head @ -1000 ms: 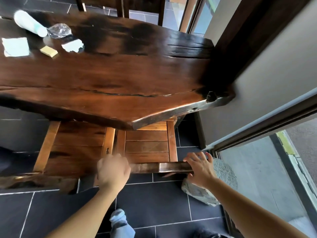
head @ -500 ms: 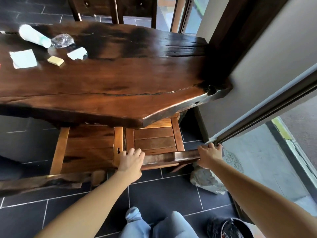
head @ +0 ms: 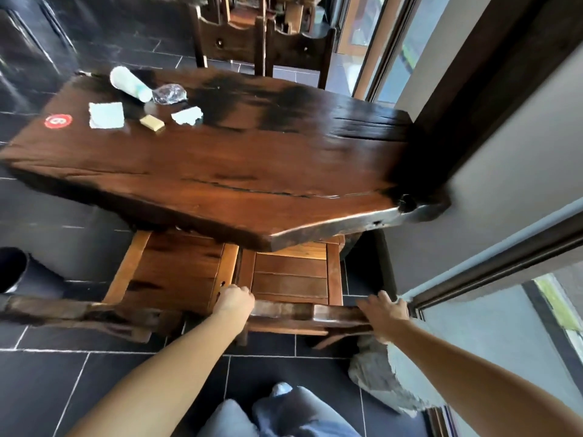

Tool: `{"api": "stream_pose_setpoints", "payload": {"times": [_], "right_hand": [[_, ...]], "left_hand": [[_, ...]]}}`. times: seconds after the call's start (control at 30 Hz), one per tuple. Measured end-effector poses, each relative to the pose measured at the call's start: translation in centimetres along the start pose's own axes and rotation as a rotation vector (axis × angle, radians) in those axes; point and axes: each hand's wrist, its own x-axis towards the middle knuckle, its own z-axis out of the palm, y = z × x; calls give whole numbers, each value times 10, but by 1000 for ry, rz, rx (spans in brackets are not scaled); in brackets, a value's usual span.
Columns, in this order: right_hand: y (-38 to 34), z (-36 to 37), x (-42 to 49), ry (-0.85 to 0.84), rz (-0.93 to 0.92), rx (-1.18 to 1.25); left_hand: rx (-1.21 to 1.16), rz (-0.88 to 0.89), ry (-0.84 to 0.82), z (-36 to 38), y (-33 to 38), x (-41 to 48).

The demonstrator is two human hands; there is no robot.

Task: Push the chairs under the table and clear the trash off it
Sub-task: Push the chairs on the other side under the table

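A thick dark wooden table [head: 239, 178] fills the middle of the view. Two wooden chairs stand side by side at its near edge, seats partly under it: the right chair [head: 290, 275] and the left chair [head: 176, 272]. My left hand [head: 235, 299] grips the left end of the right chair's top rail; my right hand [head: 383, 309] rests on its right end, fingers spread. Trash lies at the table's far left: a white paper cup [head: 129, 83] on its side, crumpled clear plastic [head: 167, 93], two paper scraps [head: 105, 115] [head: 186, 116], a small tan block [head: 152, 122] and a red round sticker [head: 58, 121].
Two dark chairs [head: 262, 48] stand beyond the far side of the table. A grey wall and a sliding door frame [head: 492, 266] close in on the right. A rough stone [head: 381, 373] sits on the dark tiled floor by my right arm. A black bin [head: 12, 269] is at the left.
The right chair has slid further under the table with both hands on its top rail. The view has pulled back, so more of the table's far side and the far chairs show.
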Motion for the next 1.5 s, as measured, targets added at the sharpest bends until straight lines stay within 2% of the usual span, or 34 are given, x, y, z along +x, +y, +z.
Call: {"api": "stream_pose_setpoints", "payload": {"times": [0.37,0.8,0.93,1.0,1.07,1.13,1.2,1.27,1.37,1.5], "right_hand": [[4,17,-12,104,-37,77],[18,31,-18,95,-61,65],[20,21,-10,2,-102,79],[19,7,-2,-99,-110,142],[16,-7,10,-199,-123,196],[4,-19,21,-221,-137,272],[-18,-36,28,-204,-180,360],[-54,-58,31,-189,-256,451],[-116,-92,31,-143,-352,574],[-195,-135,24,-141,-466,646]], "left_hand": [[9,-55,12,8,15,-26],[-13,-18,-83,3,28,-31],[-20,20,-104,0,27,-29],[-121,21,-75,-3,21,-31],[-421,-2,-47,-6,8,-34],[-792,-23,-29,-3,-14,-39],[-1014,-54,51,9,-38,-48],[-990,-113,172,31,-65,-63],[-797,-186,318,72,-113,-82],[-639,-381,171,125,-195,-105]]}}
